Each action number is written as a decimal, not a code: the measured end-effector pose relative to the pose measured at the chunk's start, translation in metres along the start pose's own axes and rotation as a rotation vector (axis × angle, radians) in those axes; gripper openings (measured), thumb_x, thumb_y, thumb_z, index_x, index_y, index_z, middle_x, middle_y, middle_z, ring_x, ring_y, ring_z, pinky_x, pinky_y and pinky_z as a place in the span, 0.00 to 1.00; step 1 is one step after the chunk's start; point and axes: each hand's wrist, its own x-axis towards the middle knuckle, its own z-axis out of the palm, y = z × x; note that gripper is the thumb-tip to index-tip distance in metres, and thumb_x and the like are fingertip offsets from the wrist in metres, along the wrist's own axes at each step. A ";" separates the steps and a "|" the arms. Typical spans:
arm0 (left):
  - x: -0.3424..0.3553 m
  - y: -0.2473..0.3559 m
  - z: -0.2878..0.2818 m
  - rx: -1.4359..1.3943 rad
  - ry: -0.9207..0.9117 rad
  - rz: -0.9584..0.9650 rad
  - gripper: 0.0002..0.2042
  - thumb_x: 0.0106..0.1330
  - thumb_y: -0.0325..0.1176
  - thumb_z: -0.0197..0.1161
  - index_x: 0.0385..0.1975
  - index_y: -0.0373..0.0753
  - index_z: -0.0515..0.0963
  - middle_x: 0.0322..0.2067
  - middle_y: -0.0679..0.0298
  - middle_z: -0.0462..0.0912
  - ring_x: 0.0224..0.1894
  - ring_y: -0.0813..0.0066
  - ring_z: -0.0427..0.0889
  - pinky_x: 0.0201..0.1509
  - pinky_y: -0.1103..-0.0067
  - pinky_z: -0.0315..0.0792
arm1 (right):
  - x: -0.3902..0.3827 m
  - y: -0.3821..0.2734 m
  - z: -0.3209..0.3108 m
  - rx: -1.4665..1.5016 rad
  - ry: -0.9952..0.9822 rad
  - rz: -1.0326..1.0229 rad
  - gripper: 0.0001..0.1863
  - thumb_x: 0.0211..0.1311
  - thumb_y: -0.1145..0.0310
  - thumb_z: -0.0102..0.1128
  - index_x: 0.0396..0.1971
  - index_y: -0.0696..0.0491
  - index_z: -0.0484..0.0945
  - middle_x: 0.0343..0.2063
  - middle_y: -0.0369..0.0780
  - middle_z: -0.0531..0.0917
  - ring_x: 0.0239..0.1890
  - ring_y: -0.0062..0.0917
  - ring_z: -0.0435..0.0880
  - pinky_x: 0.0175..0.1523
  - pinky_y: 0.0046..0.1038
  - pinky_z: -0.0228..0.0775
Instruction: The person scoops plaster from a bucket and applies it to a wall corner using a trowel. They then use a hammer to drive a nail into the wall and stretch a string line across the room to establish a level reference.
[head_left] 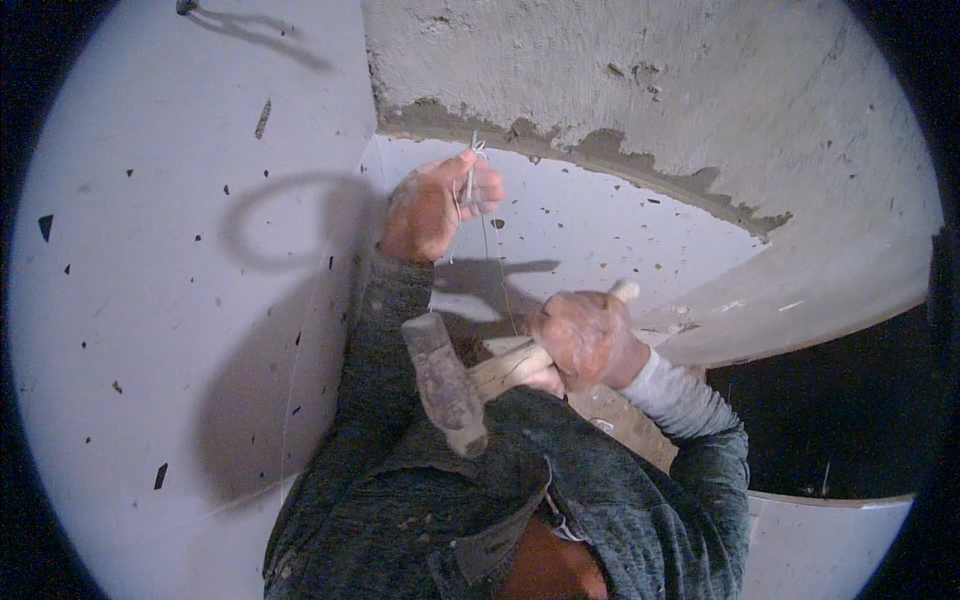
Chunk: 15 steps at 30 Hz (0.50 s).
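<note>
My left hand (425, 210) is raised near the lower edge of the rough plaster, its thumb and fingers closed on a thin nail (473, 142). White string (481, 149) is wound around the nail; a loose end hangs beside the palm, and a thin line runs down toward my other hand. Lower and to the right, my right hand (583, 340) grips a hammer by its pale wooden handle (505, 372). The hammer's heavy, worn steel head (445, 385) hangs in front of my chest, apart from the nail. Where the line ends is hidden by my right hand.
Rough grey plaster (650, 110) curves across the top and right. White panels with dark flecks (140, 300) cover the left side and meet another speckled strip (590, 215) at a corner. A metal peg (186, 6) sticks out top left. A dark opening (830, 410) lies at right.
</note>
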 end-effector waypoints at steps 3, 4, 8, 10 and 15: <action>-0.004 0.007 0.002 0.023 -0.029 0.001 0.20 0.68 0.44 0.52 0.44 0.29 0.72 0.38 0.53 0.80 0.40 0.65 0.81 0.47 0.72 0.75 | -0.006 0.011 0.017 -0.070 -0.167 0.302 0.19 0.53 0.50 0.59 0.30 0.52 0.72 0.19 0.39 0.73 0.19 0.33 0.76 0.20 0.33 0.67; -0.003 0.007 0.002 0.041 -0.016 -0.006 0.20 0.68 0.44 0.52 0.44 0.29 0.72 0.38 0.53 0.80 0.40 0.66 0.81 0.47 0.72 0.75 | 0.003 0.011 0.013 -0.023 -0.100 0.339 0.20 0.51 0.52 0.60 0.33 0.54 0.72 0.18 0.39 0.72 0.18 0.33 0.75 0.20 0.32 0.65; -0.001 0.001 0.003 0.026 0.031 0.000 0.20 0.68 0.45 0.53 0.44 0.29 0.72 0.38 0.53 0.79 0.39 0.66 0.81 0.47 0.72 0.75 | 0.014 -0.005 -0.009 0.097 -0.042 0.164 0.21 0.49 0.51 0.62 0.30 0.53 0.71 0.18 0.40 0.73 0.18 0.35 0.76 0.21 0.35 0.68; -0.002 0.000 0.004 0.021 0.029 0.024 0.20 0.68 0.45 0.53 0.44 0.29 0.72 0.38 0.53 0.79 0.39 0.66 0.81 0.46 0.72 0.75 | 0.008 -0.013 -0.012 0.135 -0.151 0.083 0.22 0.49 0.49 0.63 0.29 0.53 0.70 0.19 0.42 0.74 0.18 0.37 0.77 0.21 0.37 0.70; 0.008 -0.004 -0.007 0.006 -0.054 0.018 0.20 0.68 0.44 0.52 0.44 0.29 0.72 0.38 0.53 0.79 0.39 0.65 0.81 0.47 0.72 0.75 | 0.007 0.018 0.011 0.037 -0.111 0.412 0.23 0.51 0.47 0.62 0.32 0.53 0.72 0.20 0.41 0.75 0.19 0.35 0.78 0.21 0.35 0.69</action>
